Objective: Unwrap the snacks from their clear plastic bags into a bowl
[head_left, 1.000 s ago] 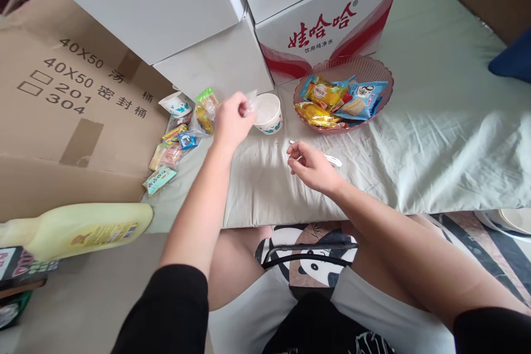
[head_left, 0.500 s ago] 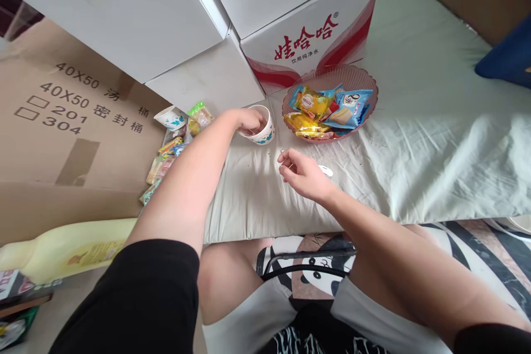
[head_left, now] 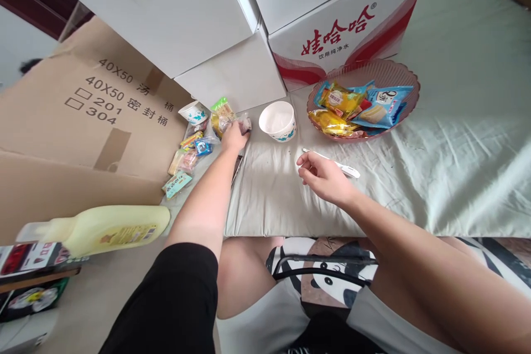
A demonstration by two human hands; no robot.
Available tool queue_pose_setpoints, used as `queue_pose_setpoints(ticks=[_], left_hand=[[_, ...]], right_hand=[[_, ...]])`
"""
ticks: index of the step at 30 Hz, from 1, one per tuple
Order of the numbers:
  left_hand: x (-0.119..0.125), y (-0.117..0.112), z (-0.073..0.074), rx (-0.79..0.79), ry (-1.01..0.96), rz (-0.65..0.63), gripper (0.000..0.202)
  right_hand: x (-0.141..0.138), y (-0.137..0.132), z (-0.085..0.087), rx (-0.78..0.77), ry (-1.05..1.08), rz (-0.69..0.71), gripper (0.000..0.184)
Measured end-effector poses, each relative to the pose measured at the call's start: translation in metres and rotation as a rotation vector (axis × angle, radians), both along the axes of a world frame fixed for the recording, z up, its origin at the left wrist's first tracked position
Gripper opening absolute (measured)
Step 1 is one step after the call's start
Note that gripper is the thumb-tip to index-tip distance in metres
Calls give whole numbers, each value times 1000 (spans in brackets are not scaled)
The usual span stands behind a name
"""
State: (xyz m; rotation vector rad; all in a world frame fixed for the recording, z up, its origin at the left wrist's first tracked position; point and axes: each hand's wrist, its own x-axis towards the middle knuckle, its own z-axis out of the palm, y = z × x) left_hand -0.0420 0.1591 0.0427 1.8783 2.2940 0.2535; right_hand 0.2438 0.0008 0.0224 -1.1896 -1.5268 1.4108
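Observation:
My left hand (head_left: 234,137) is closed on a small clear-wrapped snack packet (head_left: 245,121), partly hidden by the fingers. Beside it lies a snack packet with a green top (head_left: 220,109). Just right of that hand stands a white paper cup (head_left: 279,121) with blue leaf prints, its inside bare where I can see it. My right hand (head_left: 324,176) hovers over the cloth with loosely curled fingers, thumb apart, holding nothing visible. Partly behind it lies a slim white tool (head_left: 350,171) whose kind I cannot make out.
A pink ribbed bowl (head_left: 409,108) of wrapped snacks stands at the right, before white cartons (head_left: 352,38). At the left are another paper cup (head_left: 194,113), several small packets (head_left: 177,183), a cardboard box (head_left: 136,121) and a pale yellow bottle (head_left: 124,227) on its side.
My left hand has come out of the paper cup and moved left, taking hold of a wrapped snack packet. The view has shifted left; my right hand keeps much the same pose.

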Motion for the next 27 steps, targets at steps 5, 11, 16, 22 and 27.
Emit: queue_pose_setpoints(ticks=[5, 11, 16, 22, 27], left_hand=[[0, -10, -3, 143, -219, -11, 23], [3, -56, 2, 290, -553, 98, 19], [18, -116, -2, 345, -1431, 227, 25], [78, -159, -28, 36, -1689, 4, 39], [106, -160, -44, -81, -1714, 35, 54]], right_hand=[[0, 0, -3, 22, -1, 3, 16], [0, -1, -4, 17, 16, 10, 13], [0, -5, -3, 1, 37, 15, 26], [-5, -9, -10, 42, 242, 115, 91], [-1, -6, -16, 230, 109, 84, 57]])
